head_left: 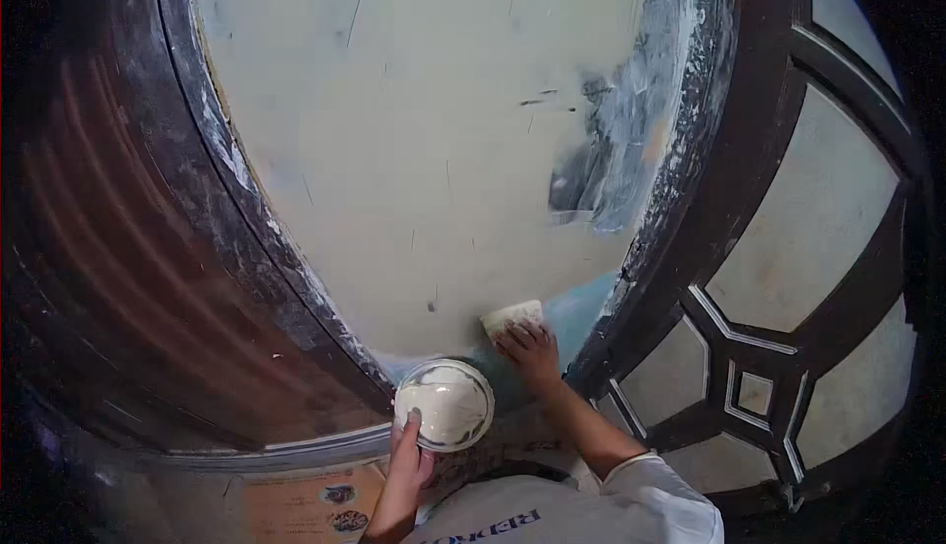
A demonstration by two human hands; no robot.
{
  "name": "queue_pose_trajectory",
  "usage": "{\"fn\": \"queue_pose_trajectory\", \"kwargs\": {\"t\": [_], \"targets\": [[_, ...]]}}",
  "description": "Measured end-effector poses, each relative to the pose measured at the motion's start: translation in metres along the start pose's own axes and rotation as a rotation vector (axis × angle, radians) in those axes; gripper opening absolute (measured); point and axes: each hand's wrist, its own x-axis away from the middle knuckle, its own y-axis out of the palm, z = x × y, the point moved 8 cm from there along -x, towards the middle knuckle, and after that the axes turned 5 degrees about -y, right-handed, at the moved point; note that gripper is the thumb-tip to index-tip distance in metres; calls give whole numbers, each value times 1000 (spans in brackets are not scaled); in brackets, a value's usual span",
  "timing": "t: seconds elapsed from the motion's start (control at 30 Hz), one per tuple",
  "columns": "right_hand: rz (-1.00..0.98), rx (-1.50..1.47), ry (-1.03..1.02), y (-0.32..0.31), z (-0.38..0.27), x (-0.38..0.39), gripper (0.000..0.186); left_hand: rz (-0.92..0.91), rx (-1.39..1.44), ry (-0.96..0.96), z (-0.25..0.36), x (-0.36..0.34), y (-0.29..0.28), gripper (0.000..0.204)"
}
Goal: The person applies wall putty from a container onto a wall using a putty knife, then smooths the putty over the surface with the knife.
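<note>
Cream-white filler covers most of the wall panel (pixel 434 130), a tall surface set between 2 dark wooden frames. 1 patch of blue-grey undercoat (pixel 616 150) shows through at the upper right of the panel, and a smaller pale blue area sits along its lower right edge, beside the right-hand frame.

Right hand (pixel 530 347): pressed against the lower part of the panel, fingers pointing up. It holds a small flat scraper (pixel 512 316) loaded with the same pale filler. The blade lies directly above the fingertips, flat to the wall, touching the surface at the border between coated and blue areas. The fingers are closed onto the tool's lower edge; how the thumb sits cannot be told.

Left hand (pixel 406 455): raised from the lower edge of the view, gripping a round white bowl (pixel 444 404) by its near rim. The thumb lies over the rim on the inner side; the other fingers are hidden beneath. The bowl holds pale filler and sits above the hand, just left of and below the scraper, apart from it.

Surroundings: dark reddish-brown wooden moulding (pixel 148 278), smeared white along its inner edge, stands left of the panel. A dark lattice door with frosted panes (pixel 788 248) stands to the right. A cardboard box (pixel 305 505) lies low in the view, left of the left forearm.
</note>
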Motion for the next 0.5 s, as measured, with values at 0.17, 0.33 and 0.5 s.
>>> {"fn": "queue_pose_trajectory", "kwargs": {"t": [0.17,0.33,0.5], "targets": [[-347,-291,269,14,31,26,45,-1,-5,8,5,-17,5,47],[81,-145,110,-108,66,-79,45,-46,-63,-19,2,-10,19,45],[567,-6,-58,-254,104,-202,49,22,-83,51,-3,3,28,48]]}}
